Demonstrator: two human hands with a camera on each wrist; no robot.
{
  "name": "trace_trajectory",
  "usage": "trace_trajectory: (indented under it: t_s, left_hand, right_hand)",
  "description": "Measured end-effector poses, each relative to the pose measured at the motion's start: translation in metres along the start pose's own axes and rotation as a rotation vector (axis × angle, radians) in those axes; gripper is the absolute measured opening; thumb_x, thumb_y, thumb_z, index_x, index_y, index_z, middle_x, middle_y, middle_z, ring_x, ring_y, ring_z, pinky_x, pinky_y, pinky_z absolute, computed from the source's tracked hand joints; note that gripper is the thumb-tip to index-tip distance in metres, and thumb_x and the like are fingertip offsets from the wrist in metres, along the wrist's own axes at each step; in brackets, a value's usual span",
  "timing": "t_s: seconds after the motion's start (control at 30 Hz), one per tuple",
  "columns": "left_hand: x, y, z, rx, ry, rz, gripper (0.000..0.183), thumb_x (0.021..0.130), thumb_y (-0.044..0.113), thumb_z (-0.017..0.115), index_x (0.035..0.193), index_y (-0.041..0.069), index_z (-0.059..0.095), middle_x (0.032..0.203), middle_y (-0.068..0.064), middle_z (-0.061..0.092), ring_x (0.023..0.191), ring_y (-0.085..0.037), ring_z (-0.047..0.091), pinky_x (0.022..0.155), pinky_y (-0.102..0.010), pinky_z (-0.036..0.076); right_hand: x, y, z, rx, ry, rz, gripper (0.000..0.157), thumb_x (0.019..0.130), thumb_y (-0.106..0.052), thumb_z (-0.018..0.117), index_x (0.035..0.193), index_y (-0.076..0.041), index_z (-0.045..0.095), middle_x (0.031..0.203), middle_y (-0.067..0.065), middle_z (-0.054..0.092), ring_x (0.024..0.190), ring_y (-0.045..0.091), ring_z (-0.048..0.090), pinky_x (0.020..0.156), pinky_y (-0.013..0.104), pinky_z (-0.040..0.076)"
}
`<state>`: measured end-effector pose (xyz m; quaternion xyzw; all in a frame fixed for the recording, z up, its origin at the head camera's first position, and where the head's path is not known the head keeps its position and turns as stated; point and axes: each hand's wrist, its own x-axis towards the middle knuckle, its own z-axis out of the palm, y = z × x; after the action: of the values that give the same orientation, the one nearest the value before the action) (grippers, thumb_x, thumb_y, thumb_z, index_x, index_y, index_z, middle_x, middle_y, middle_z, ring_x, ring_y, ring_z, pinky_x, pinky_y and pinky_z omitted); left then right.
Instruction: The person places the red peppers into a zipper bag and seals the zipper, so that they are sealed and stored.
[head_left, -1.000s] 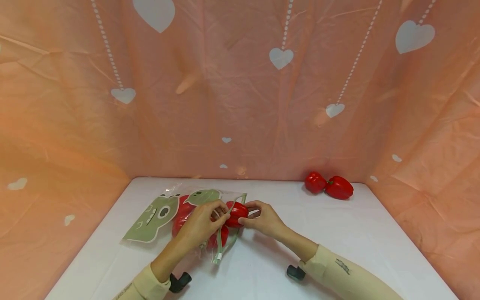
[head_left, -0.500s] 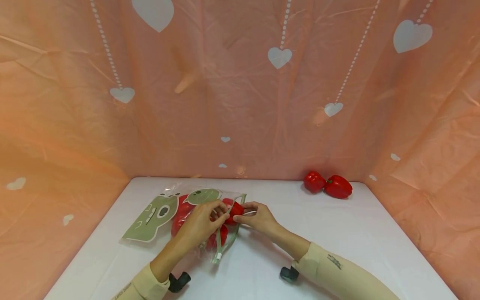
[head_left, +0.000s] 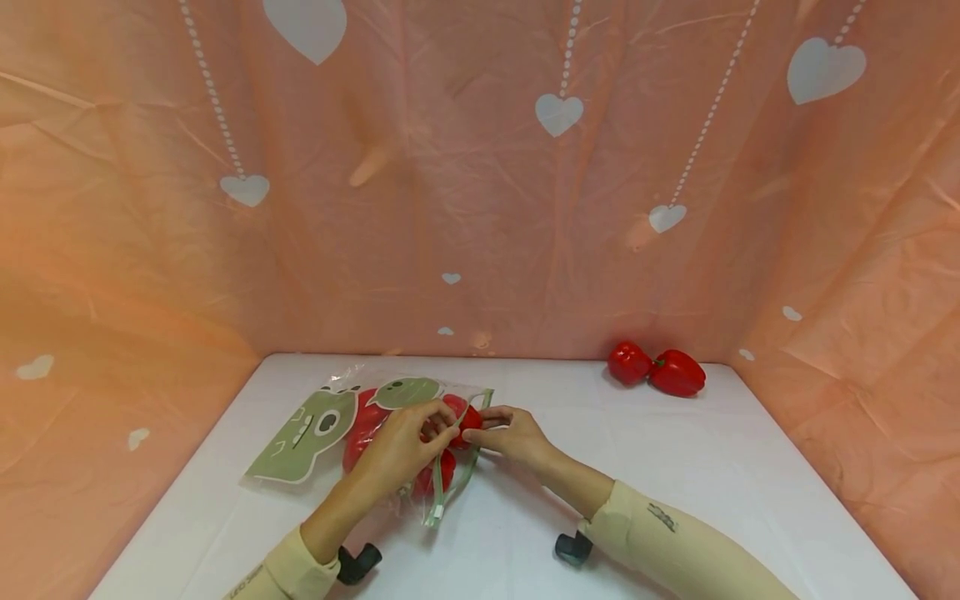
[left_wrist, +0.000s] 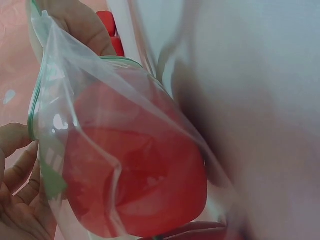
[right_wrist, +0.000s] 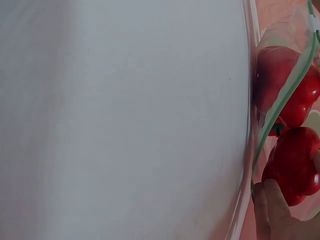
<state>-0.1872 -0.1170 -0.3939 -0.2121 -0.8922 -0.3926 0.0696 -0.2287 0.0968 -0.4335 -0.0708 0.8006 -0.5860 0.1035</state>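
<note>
The right hand (head_left: 517, 435) grips a red pepper (right_wrist: 294, 159) at the mouth of a clear bag (head_left: 303, 442), fingers and thumb set on its sides; the left hand (head_left: 402, 442) has its fingers pinching the bag's green-edged rim (right_wrist: 286, 97); the bag lies on the white table (head_left: 675, 475), with more red fruit showing through the film, including a larger pepper (head_left: 363, 437) deeper in and another (head_left: 447, 472) close to the opening. The likeliest trouble is at that mouth: the film looks thin and limp, so if the left pinch slackened, the rim could fold in and catch on the pepper's lobes — or on the right fingers as they leave. Crowding is a second risk; with fruit lying so near the opening, a push could meet resistance and shove the whole bag along the table, or the gripped pepper might roll back out once released. The white slider (head_left: 438, 512) hangs at the near end of the rim; a hard tug there could strain or skew the strip. A pair of peppers (head_left: 677, 373) sits well apart at the far right — clear of any knock from here.
</note>
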Motion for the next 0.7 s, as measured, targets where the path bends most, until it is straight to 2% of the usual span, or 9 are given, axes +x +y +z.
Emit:
trace_trajectory:
  t_s: [0.27,0.5,0.7]
  left_hand:
    - [-0.0001,-0.0002,0.0006,-0.002,-0.004,0.009,0.009,0.099,0.011,0.079,0.101,0.016,0.072,0.087,0.001,0.073,0.077,-0.008,0.065,0.07,-0.025,0.055]
    - [-0.0001,-0.0004,0.0005,-0.005,-0.003,0.009,0.01,0.098,0.011,0.079,0.101,0.016,0.071,0.087,0.002,0.073,0.077,-0.008,0.065,0.069,-0.024,0.055]
    - [-0.0001,-0.0012,0.0012,-0.005,-0.004,0.015,0.009,0.098,0.012,0.079,0.101,0.016,0.071,0.085,0.006,0.071,0.075,-0.007,0.064,0.067,-0.024,0.055]
  right_hand:
    - [0.0008,0.0004,0.0011,0.048,-0.045,0.04,0.054,0.092,-0.021,0.086,0.136,0.005,0.066,0.125,0.017,0.074,0.112,0.027,0.071,0.094,0.036,0.061]
    - [0.0031,0.0025,0.0019,0.132,-0.08,0.051,0.055,0.094,-0.019,0.084,0.137,0.008,0.063,0.123,0.018,0.073,0.107,0.022,0.073,0.094,0.034,0.061]
    - [0.0031,0.0029,0.0028,0.16,-0.1,0.056,0.055,0.094,-0.02,0.085,0.136,0.008,0.063,0.122,0.018,0.073,0.105,0.02,0.073,0.095,0.036,0.061]
